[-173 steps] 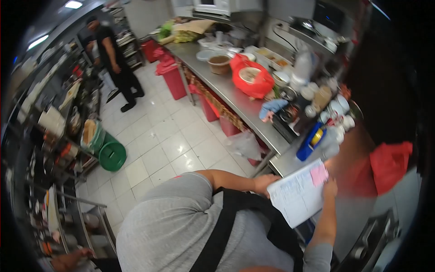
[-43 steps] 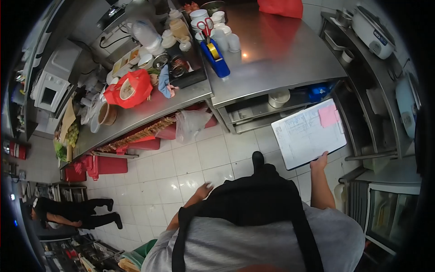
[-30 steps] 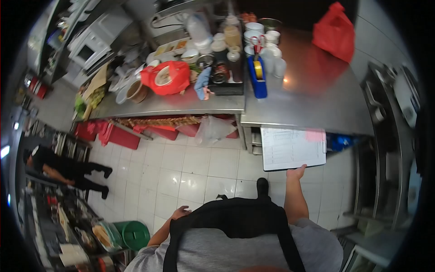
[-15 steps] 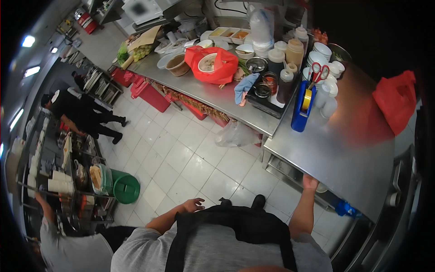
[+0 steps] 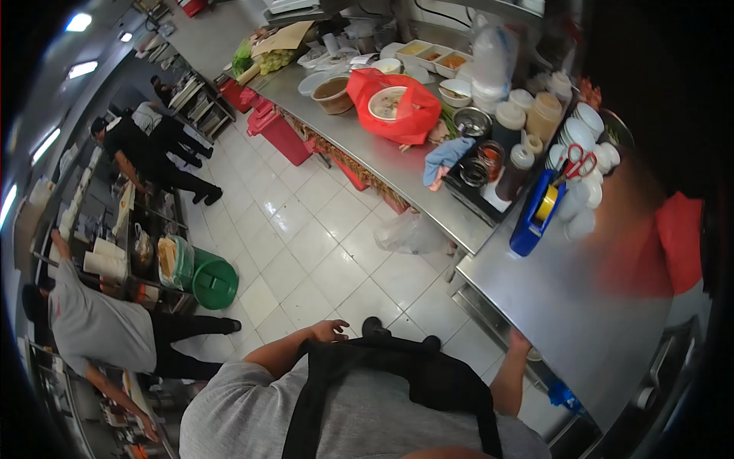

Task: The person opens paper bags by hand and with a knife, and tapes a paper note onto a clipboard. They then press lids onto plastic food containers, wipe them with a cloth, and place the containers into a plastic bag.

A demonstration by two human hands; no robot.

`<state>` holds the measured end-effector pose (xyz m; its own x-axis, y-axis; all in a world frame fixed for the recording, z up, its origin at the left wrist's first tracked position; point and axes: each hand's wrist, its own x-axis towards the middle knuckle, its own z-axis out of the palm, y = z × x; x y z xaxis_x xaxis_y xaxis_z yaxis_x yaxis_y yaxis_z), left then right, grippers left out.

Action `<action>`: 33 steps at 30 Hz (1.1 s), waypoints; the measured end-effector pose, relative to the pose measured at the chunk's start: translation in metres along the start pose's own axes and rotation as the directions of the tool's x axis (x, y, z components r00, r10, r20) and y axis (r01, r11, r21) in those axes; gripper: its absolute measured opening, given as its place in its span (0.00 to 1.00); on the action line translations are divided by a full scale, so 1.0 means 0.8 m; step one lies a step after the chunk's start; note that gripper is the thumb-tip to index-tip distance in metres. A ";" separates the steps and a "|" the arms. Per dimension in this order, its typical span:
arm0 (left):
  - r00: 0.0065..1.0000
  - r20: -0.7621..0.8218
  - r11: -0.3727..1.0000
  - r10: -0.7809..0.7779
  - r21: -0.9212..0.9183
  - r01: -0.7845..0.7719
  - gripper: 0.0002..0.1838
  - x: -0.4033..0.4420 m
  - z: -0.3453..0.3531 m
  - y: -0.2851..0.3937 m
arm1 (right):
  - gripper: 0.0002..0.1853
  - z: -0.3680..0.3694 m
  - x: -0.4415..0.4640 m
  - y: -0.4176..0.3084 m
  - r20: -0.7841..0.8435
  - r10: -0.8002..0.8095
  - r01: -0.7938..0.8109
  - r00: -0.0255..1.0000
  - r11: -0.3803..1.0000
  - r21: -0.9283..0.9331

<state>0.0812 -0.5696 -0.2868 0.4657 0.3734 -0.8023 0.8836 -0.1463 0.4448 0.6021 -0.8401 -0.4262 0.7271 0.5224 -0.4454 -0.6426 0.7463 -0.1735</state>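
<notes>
My left hand (image 5: 329, 330) hangs over the tiled floor near my black apron (image 5: 359, 367), its fingers loosely apart with nothing between them. Under the front edge of the steel counter (image 5: 550, 306), my right hand (image 5: 519, 341) is raised at the lower shelf; its fingers are hidden, so what it holds cannot be made out. On the counter stand a blue tape dispenser (image 5: 529, 229) with red-handled scissors (image 5: 573, 162), sauce bottles (image 5: 541, 115) and stacked white cups (image 5: 577, 126). A red bag (image 5: 413, 111) surrounds a white bowl (image 5: 388, 102).
One co-worker in grey (image 5: 103, 325) stands at the shelving on the left; others in dark clothes (image 5: 138, 149) are farther back. A green bin (image 5: 215, 283) and a red bin (image 5: 283, 136) stand on the floor. A plastic bag (image 5: 409, 233) hangs below the counter edge.
The clipboard with papers, earlier in my right hand, is out of sight; that hand is now under the counter edge. The view has turned left, and the grey-shirted co-worker shows more fully.
</notes>
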 end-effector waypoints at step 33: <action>0.799 -0.596 0.775 0.082 -0.466 -0.427 0.30 0.033 -0.407 -0.297 | 0.51 0.664 0.106 1.059 0.633 0.624 0.879 0.458 -0.211 -0.428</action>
<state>-0.1324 -0.2266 -0.2844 0.4153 0.8322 -0.3673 0.4636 0.1537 0.8726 0.2477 0.0551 -0.1445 0.0848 0.9662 0.2435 0.6712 0.1252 -0.7306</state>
